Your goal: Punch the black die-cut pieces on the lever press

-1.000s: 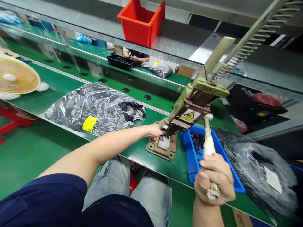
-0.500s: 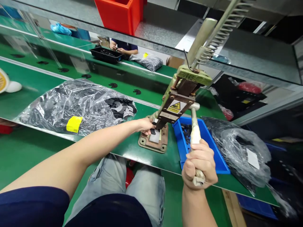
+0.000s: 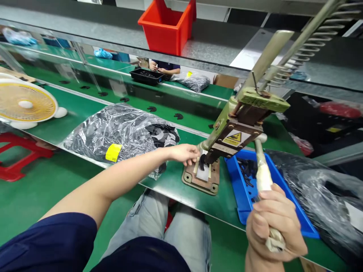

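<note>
My right hand (image 3: 276, 223) is wrapped round the pale, wrapped handle of the press lever (image 3: 263, 175). The green hand press (image 3: 235, 132) with a yellow warning label leans over its brown base plate (image 3: 198, 187). Under its ram lies a dark curved part (image 3: 202, 161) on a light grey pad (image 3: 203, 174). My left hand (image 3: 185, 154) hovers at the left side of the base, fingers loosely bent and a little apart from that part. Left of it is a clear bag (image 3: 121, 130) of black and grey curved parts, with a yellow label.
Right of the press stands a blue bin (image 3: 241, 211) holding black pieces, beside another plastic bag (image 3: 326, 185). Dark parts (image 3: 152, 108) lie along the green strip behind. A shelf with a red bin (image 3: 167, 34) crosses above; a yellow fan (image 3: 27, 100) lies left. A person sits beyond.
My left hand has come off the dark part, which now lies under the ram. My right hand still grips the lever. The whole view has swung left, so things sit further right.
</note>
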A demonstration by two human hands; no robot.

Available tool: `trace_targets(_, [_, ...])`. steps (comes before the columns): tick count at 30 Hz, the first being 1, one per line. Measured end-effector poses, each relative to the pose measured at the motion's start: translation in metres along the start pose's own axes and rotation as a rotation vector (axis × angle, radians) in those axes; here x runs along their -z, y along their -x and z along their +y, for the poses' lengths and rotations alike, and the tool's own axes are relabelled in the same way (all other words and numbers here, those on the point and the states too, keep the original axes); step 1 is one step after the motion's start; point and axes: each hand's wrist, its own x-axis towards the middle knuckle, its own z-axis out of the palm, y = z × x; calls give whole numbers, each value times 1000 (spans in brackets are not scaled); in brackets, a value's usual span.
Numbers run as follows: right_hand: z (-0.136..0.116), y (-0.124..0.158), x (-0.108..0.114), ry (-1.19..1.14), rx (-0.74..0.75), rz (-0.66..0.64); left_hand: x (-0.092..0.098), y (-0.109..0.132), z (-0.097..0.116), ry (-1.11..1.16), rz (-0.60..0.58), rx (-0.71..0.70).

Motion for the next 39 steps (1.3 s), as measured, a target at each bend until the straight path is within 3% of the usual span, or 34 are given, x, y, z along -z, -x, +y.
trace_targets(1, [1,0,-1,-2,-3,15,20,8,-1,-78,20,-44])
trace_targets(4, [2,1,-2,-7,3,35,75,37,-10,-499,243,-77])
trace_targets(5, [2,2,-2,-9,5,36,88,46,-15,-635,248,-33])
trace_targets(7, [3,2,-2,-7,3,30,99,64,-26,-791,129,49])
trace_targets(10, [2,2,-4,-10,-12,44,85,86,-41,-998,42,9])
trace_targets(15, [-3,1,-7,-12,-22,77,44,101,-56,-1211,128,85])
trace_targets(24, [-7,-2,-1,-20,-36,-26,21,80,-74,-991,139,37])
trace_targets(30, [-8,-1,2,-28,-32,-67,4,72,-72,-786,232,21])
trace_targets(39, [-11,-1,4,-37,-46,-98,-26,67,-72,-1003,316,-146])
